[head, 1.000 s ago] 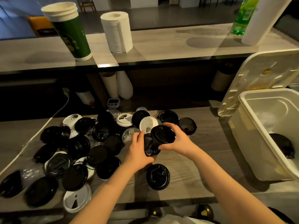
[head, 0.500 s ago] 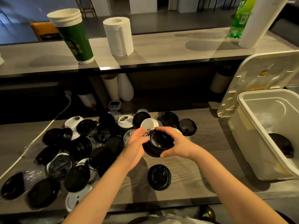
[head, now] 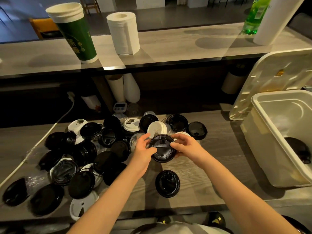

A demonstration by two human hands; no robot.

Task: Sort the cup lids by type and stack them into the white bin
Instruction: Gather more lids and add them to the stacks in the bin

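Black lids [head: 161, 148], tilted and apart a second ago, now sit nested as one flat stack above the tabletop [head: 211, 166], pinched at the rim between my left hand [head: 143, 149] and right hand [head: 187, 147], ready for the white bin [head: 256, 157].

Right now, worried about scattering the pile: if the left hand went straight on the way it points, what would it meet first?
The left hand grips the black lid, which the right hand also holds. Further on, it would probably meet the white lid just behind; depth is unclear.
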